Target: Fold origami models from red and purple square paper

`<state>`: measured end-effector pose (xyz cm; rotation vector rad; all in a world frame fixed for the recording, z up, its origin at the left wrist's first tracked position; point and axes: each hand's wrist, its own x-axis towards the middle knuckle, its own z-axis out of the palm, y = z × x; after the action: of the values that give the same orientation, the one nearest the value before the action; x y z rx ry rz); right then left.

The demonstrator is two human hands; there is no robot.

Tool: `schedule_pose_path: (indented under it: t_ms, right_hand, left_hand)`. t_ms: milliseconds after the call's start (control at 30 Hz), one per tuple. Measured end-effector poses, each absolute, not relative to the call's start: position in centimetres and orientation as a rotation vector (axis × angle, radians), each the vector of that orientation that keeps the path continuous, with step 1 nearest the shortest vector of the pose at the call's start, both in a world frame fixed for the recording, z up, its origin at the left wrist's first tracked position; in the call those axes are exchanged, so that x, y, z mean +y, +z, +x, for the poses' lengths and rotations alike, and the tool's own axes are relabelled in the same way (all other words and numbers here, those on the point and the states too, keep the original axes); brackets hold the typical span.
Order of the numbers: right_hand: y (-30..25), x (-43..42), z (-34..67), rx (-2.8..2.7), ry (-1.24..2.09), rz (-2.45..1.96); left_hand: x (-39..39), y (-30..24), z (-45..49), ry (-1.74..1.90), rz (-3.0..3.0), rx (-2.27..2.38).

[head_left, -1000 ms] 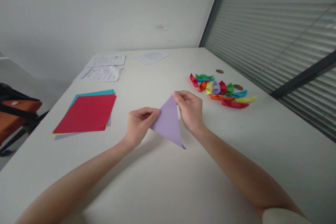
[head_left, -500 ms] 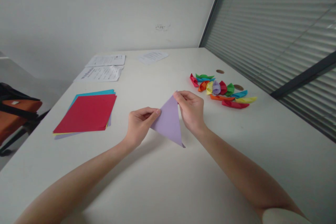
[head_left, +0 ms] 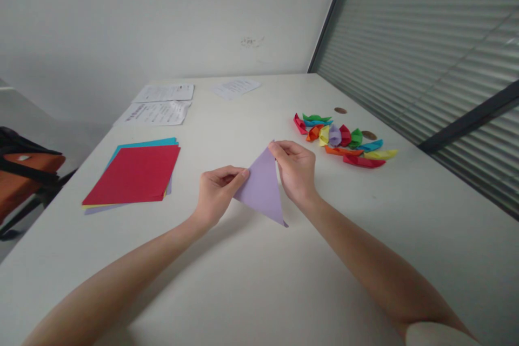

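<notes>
A purple sheet of paper, folded into a triangle, is held above the white table between my two hands. My left hand pinches its left edge with thumb on top. At the upper corner, my right hand grips the paper between thumb and fingers. The lower corner points toward me, and its tip curls slightly. Fingers behind the paper are partly hidden.
A stack of coloured paper, red on top, lies to the left. Several folded paper pieces in mixed colours sit at the right. Printed sheets rest at the back left, and a window blind runs along the right.
Almost nothing differs. The purple paper's lower corner has shifted very slightly to the right; both hands keep their grip.
</notes>
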<state>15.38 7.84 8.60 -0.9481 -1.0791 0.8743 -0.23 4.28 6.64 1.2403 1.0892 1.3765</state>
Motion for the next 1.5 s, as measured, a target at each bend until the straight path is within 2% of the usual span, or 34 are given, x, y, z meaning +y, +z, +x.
schedule_pose_path:
  t_ms: [400, 600, 1500]
  right_hand:
    - [8.3, 8.5, 15.1, -0.839, 0.978, -0.878]
    - [8.1, 8.9, 15.5, -0.802, 1.009, -0.775]
    - [7.9, 9.7, 16.4, -0.909, 1.061, -0.789]
  left_hand:
    - [4.7, 5.9, 0.3, 1.399, 0.949, 0.970]
    - [5.0, 6.6, 0.3, 1.545, 0.771, 0.906]
    - [5.7, 6.9, -1.0, 1.718, 0.904, 0.992]
